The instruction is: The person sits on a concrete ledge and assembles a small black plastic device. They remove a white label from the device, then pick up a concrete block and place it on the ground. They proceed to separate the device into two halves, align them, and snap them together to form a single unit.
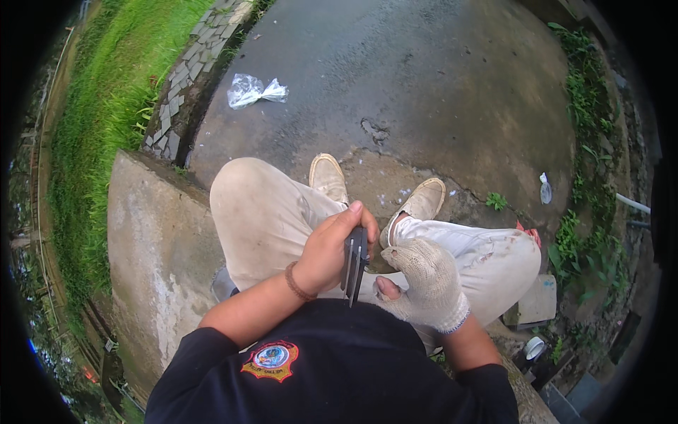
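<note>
My left hand, bare with a brown bead bracelet at the wrist, is closed around a flat dark object. Its narrow edge faces up, and slots and thin parallel layers show along it; its exact kind is unclear. A worn, whitish knit glove covers my right hand. The thumb tip pokes bare out of the glove. Thumb and forefinger stand apart with nothing visible between them, just right of the dark object and not touching it. The other fingers are partly hidden. Both hands are above my lap.
Wet concrete ground stretches ahead, with a crumpled clear plastic bag and a smaller clear wrapper on it. A concrete block stands at my left, grass beyond. A white cup-like thing lies at lower right.
</note>
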The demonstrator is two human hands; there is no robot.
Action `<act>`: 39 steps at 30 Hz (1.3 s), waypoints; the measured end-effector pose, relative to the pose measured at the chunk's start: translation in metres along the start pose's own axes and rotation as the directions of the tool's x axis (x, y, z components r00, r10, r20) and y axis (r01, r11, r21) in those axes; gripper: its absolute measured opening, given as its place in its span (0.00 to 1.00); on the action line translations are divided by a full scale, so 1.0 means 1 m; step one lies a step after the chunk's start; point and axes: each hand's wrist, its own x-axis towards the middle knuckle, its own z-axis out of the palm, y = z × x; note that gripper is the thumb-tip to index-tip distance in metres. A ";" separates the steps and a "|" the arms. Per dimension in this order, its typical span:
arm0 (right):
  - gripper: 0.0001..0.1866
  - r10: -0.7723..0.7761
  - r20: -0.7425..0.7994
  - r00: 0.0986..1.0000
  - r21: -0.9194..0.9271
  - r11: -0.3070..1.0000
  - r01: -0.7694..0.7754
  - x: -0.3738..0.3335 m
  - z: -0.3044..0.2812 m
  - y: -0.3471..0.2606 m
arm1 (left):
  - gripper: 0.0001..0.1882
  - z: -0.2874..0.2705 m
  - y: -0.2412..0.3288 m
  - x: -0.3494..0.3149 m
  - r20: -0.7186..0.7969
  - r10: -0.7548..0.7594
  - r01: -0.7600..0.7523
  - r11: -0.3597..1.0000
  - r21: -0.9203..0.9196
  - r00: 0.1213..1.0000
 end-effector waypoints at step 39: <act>0.06 0.326 0.369 0.871 0.502 0.718 -0.482 -0.026 0.053 -0.012 | 0.25 -0.007 0.014 -0.001 0.434 0.395 -0.580 0.650 0.491 0.810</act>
